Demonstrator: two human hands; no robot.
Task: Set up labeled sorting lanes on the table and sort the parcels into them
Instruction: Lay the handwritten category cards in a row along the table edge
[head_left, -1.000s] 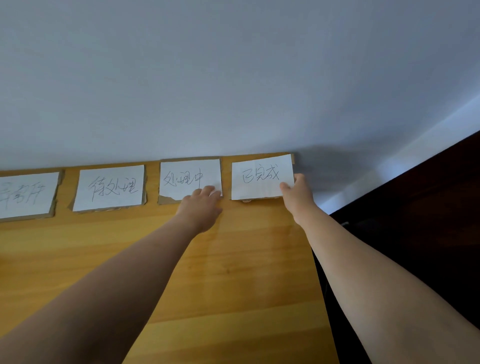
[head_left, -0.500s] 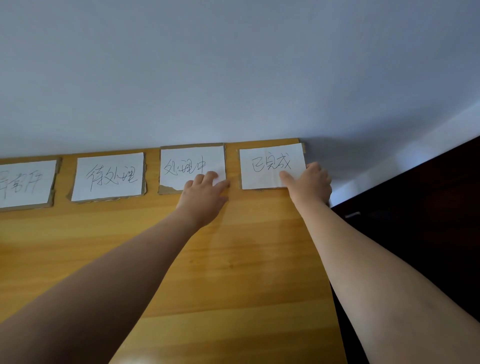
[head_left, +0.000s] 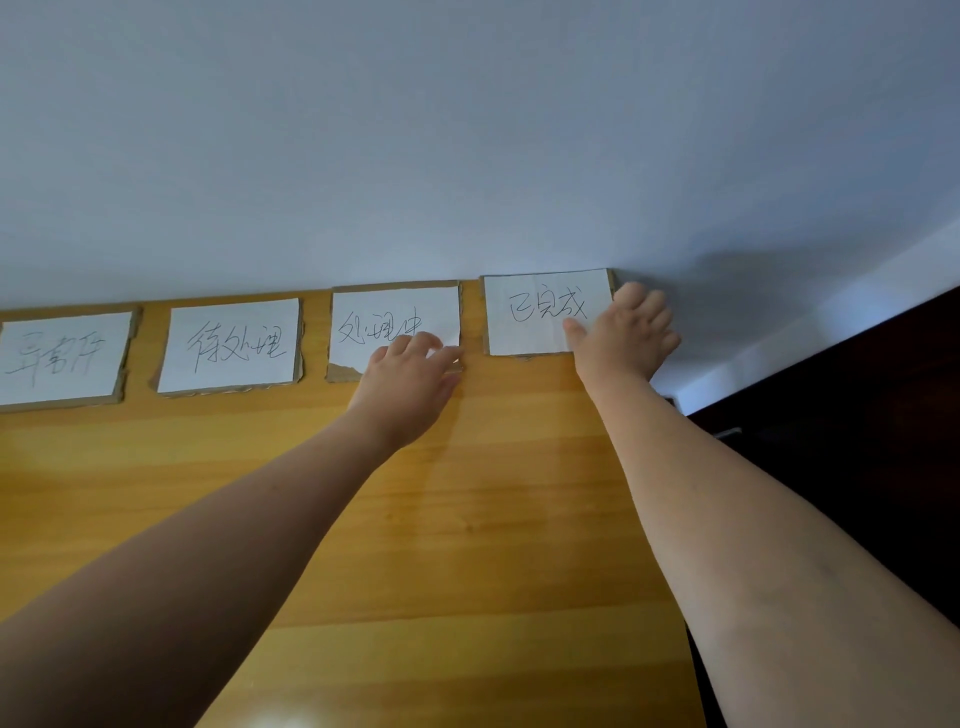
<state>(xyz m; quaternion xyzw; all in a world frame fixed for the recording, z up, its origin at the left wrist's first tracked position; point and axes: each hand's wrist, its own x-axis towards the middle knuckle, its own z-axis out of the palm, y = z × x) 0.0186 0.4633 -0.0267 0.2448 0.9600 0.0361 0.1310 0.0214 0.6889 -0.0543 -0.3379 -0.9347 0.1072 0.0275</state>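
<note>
Four white paper labels on torn cardboard backings lie in a row along the far edge of the wooden table (head_left: 467, 519), each with handwritten characters. From left they are the first label (head_left: 62, 358), the second label (head_left: 228, 345), the third label (head_left: 384, 317) and the fourth label (head_left: 540, 312). My left hand (head_left: 405, 379) rests fingertips-down on the third label's lower right corner. My right hand (head_left: 623, 338) lies flat with spread fingers at the fourth label's right edge, thumb on the paper. No parcels are in view.
A pale wall (head_left: 467, 156) rises directly behind the labels. The table's right edge runs just past the fourth label, with a dark floor or furniture area (head_left: 857, 467) beyond it. Bare wood stretches between the labels and me.
The fourth label went from raised in my right hand to lying flat, further right, at the table's far corner. My right hand opened over its edge. My left hand stayed on the third label.
</note>
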